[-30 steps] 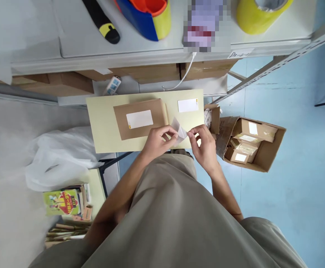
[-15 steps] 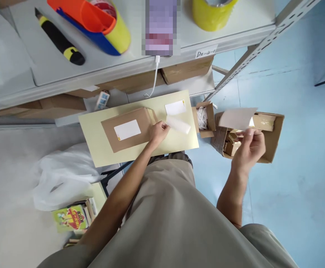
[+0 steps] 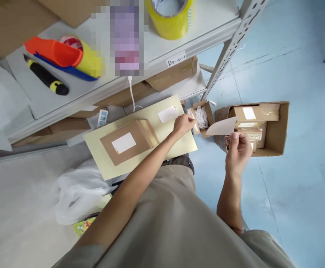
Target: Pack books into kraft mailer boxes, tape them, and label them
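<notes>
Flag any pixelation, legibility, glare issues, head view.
Head view: coarse pixel blocks mask a purple rectangular object and clip an orange and yellow plastic dispenser; head view: any print on the white rectangular label atop the brown cardboard parcel is illegible; head view: the thin white paper sheet shows no harsh glare.

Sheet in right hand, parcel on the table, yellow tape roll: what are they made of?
Sheet: probably paper, maybe film; matt whitish, thin, curving freely from the right hand.
Parcel: likely cardboard; dull brown, flat faces, crisp edges.
Tape roll: probably plastic film; glossy yellow, smooth side catching light. Core material unclear.
</notes>
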Available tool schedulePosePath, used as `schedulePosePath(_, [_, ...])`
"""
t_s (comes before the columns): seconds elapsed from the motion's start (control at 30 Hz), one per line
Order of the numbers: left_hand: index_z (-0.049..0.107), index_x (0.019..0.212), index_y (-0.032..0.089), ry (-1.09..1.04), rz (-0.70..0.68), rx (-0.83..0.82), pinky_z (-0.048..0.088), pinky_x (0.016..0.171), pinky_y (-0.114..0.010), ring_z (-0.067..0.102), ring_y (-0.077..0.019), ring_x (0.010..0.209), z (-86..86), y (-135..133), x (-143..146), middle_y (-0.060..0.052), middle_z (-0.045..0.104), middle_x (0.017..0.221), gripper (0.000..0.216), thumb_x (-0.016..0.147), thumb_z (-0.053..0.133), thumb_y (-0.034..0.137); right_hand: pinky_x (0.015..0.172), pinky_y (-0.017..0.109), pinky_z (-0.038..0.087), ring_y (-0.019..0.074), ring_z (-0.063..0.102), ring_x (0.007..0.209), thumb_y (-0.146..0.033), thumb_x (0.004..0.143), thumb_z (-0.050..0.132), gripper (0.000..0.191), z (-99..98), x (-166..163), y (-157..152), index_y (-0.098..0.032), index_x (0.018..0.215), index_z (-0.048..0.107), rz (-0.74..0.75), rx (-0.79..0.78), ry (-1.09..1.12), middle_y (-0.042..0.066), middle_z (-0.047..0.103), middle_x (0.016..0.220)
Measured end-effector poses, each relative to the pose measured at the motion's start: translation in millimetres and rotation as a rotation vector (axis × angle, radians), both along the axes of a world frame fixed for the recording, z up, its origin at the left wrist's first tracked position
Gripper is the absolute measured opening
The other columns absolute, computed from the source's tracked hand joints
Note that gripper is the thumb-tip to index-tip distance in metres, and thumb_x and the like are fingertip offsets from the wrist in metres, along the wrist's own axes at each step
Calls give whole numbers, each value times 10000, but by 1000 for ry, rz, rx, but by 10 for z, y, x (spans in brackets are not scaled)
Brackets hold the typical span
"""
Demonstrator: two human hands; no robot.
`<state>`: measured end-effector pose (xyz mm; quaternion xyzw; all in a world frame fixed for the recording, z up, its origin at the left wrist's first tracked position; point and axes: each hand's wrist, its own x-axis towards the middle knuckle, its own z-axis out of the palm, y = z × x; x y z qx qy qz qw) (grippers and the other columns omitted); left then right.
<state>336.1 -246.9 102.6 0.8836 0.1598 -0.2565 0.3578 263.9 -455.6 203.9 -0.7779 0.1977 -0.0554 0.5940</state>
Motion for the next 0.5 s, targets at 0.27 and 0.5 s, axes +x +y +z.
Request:
schedulePosePath(0.27, [842, 1012, 204, 58, -170, 41, 546, 1004, -373, 766, -329, 1186, -209, -402, 400, -134, 849, 1162, 217, 973, 655, 307, 701, 303, 582, 175, 700, 823, -619, 1073, 642, 393, -51, -135, -15, -236, 985, 637, -30, 47, 57, 17, 680, 900])
schedulePosePath(0.5, [720, 1373, 116, 192, -482, 5, 508, 1128, -368, 688, -339, 1383, -445, -459, 535, -219, 739, 1458, 400, 1021, 636, 286, 685, 293, 580, 175, 710, 821, -640, 1067, 633, 408, -68, -258, -32, -239, 985, 636, -52, 49, 111, 10, 654, 906])
